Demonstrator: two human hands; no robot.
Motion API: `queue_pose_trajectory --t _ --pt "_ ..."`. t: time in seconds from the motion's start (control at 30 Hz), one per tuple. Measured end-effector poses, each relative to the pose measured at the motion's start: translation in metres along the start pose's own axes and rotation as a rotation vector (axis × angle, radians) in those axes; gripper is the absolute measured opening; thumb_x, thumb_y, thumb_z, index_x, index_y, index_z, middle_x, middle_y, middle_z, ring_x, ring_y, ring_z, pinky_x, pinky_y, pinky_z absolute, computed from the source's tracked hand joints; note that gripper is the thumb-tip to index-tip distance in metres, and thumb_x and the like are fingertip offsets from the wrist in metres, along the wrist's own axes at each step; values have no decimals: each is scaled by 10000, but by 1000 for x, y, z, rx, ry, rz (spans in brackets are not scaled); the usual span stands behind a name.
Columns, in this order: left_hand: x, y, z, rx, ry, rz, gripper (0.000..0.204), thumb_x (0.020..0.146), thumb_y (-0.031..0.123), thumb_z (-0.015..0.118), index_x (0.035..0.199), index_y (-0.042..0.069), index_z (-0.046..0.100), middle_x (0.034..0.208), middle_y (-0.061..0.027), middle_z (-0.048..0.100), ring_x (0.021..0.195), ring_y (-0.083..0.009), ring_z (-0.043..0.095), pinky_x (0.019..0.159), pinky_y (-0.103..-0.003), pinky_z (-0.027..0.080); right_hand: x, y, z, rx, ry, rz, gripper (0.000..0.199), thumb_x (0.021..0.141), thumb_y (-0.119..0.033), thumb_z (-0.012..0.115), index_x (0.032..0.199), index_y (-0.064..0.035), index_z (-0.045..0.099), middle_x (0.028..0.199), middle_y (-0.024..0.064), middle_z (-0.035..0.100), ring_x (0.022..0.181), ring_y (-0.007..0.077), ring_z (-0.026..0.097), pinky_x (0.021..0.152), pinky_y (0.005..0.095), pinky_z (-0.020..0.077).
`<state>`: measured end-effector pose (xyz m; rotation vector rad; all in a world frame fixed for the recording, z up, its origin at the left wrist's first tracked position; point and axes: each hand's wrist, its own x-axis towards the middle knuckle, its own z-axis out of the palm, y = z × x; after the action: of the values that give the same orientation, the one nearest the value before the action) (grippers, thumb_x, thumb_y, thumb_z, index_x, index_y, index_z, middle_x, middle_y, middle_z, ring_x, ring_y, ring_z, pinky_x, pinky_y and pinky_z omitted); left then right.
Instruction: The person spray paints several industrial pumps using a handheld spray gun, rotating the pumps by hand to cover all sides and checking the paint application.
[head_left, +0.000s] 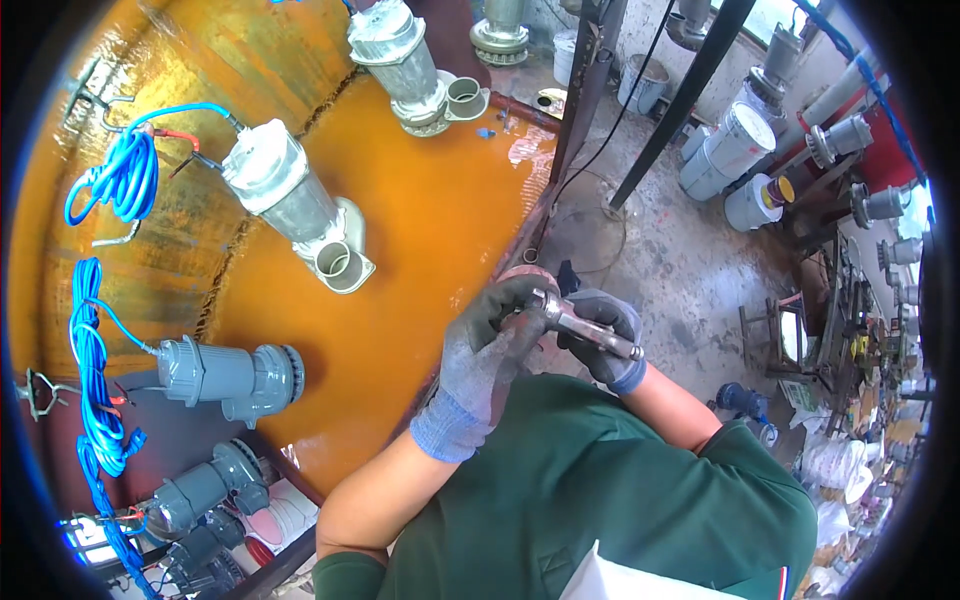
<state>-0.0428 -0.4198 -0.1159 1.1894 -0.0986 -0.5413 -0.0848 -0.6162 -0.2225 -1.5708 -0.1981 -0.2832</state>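
Close to my body, both gloved hands hold a shiny metal bar-shaped tool (pixel 592 331) between them. It tilts down to the right, with a knobbed end there; its exact kind is unclear. My left hand (pixel 490 340), in a grey glove with a dark palm, closes on the tool's upper left end. Curled behind its middle, my right hand (pixel 606 345) grips it too, with some fingers hidden. Just beyond the hands is a round reddish flange-like part (pixel 528 272), partly covered by the left glove.
A large tank of orange-brown water (pixel 390 220) lies left, its rim running beside me. Over it hang silver pumps (pixel 290 190) and grey pumps (pixel 215 375) with blue cable coils (pixel 125 180). Dark posts (pixel 685 100) rise ahead. Buckets (pixel 735 140) and a cluttered bench (pixel 850 330) stand right.
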Motion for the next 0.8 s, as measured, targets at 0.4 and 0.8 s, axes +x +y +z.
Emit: queue_pose_trajectory --t 0.4,0.8 --pt "10 -19 -8 -224 42 181 311 1048 304 662 1035 -6 647 1080 -138 720 956 -221 703 939 -387 558 18 -14 4 -440 -45 -386 241 850 -121 790 1045 11 735 932 174 738 807 349 731 728 405 586" --pt "16 5 -11 154 -92 193 511 1073 387 530 1317 -61 571 1227 -186 694 1084 -256 688 936 -346 586 16 0 -5 -232 -72 -174 297 844 -87 800 1112 4 708 1002 191 728 890 353 726 791 403 572"
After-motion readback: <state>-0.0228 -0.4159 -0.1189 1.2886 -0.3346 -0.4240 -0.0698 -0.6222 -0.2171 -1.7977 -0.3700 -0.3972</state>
